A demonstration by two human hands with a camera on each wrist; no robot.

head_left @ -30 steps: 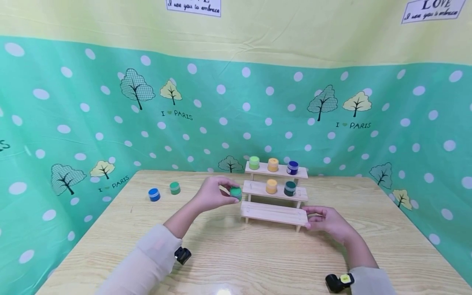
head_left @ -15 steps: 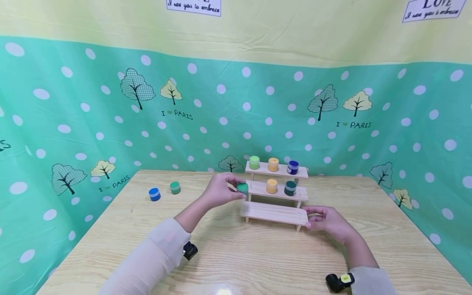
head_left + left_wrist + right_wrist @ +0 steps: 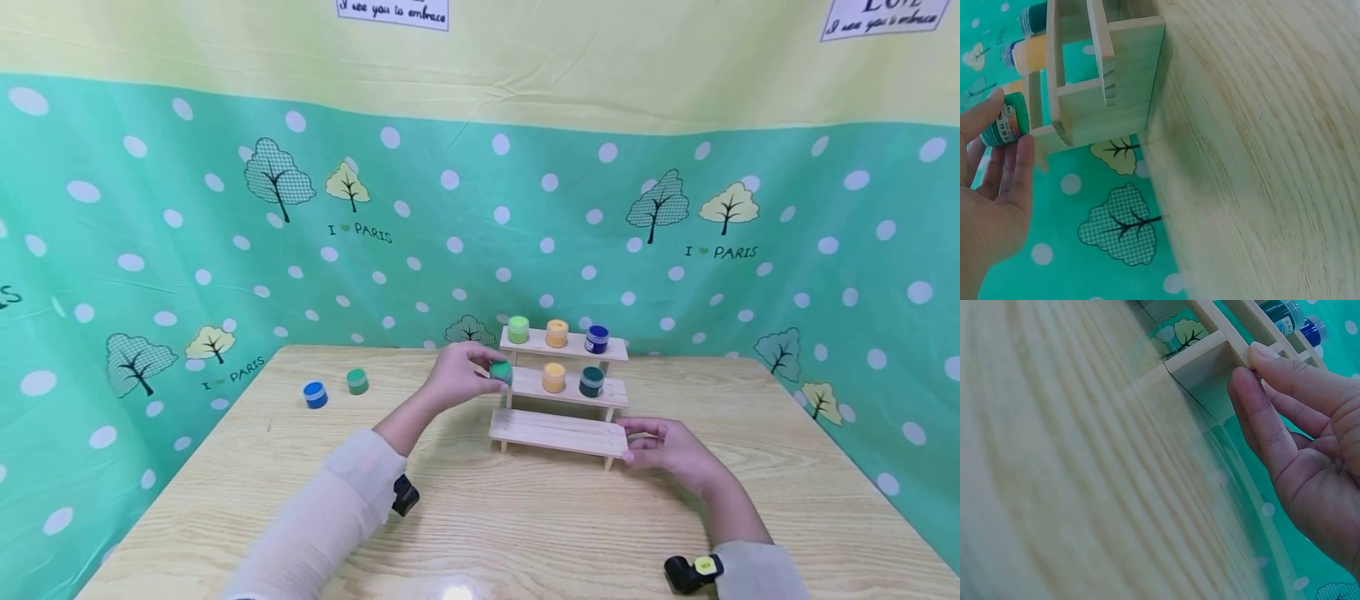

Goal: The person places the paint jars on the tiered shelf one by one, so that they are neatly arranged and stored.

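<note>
My left hand (image 3: 459, 377) pinches a green paint jar (image 3: 501, 372) between thumb and fingers, at the left end of the middle tier of a three-step wooden stand (image 3: 558, 429). In the left wrist view the jar's printed label faces the camera. On that same tier stand an orange-yellow jar (image 3: 553, 378) and a dark green jar (image 3: 591, 382). Down at the bottom tier's right end, my right hand (image 3: 667, 450) grips the board's corner; the right wrist view shows the thumb (image 3: 1266, 353) on top of its edge and a fingertip below.
The top tier carries a light green jar (image 3: 518, 330), an orange-yellow jar (image 3: 557, 334) and a dark blue jar (image 3: 597, 339). Left on the wooden table (image 3: 480, 533) are a blue jar (image 3: 316, 395) and another green jar (image 3: 357, 382). A patterned cloth (image 3: 420, 192) hangs behind.
My left hand has carried the green paint jar right and slightly up, from beside the stand to the middle tier's left end. The right hand has kept its grip in place.
</note>
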